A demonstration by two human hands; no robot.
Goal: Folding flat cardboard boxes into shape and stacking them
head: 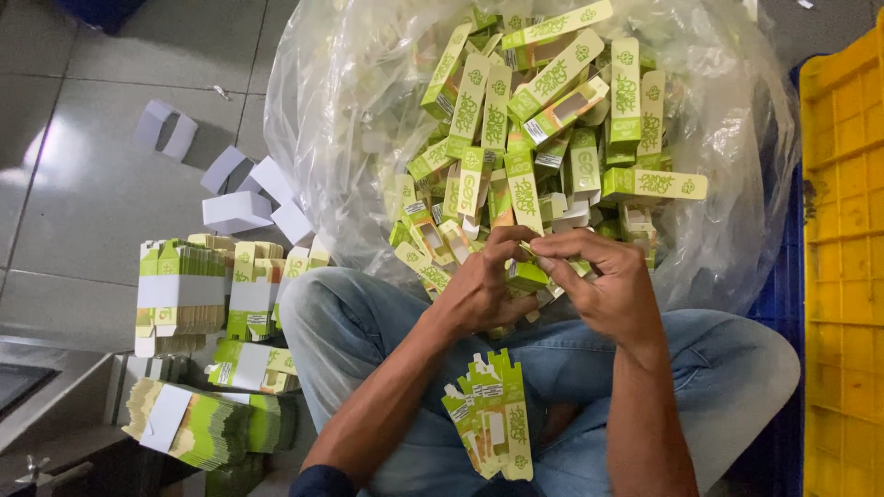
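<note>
Yellow crate; white paper bands on floor

Lime-green cartons with white leafy patterning are filling the clear plastic bag; blue jeans are showing below, a yellow crate at right, plain white boxes upper left.

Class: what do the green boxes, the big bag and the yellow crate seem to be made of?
Green boxes: thin printed card, probably; creased flaps, white inner sides, slight sheen. Bag: clear plastic film, wrinkled and glossy, with the contents showing through. Crate: likely rigid moulded plastic, with a matte yellow grid of ribs.
</note>
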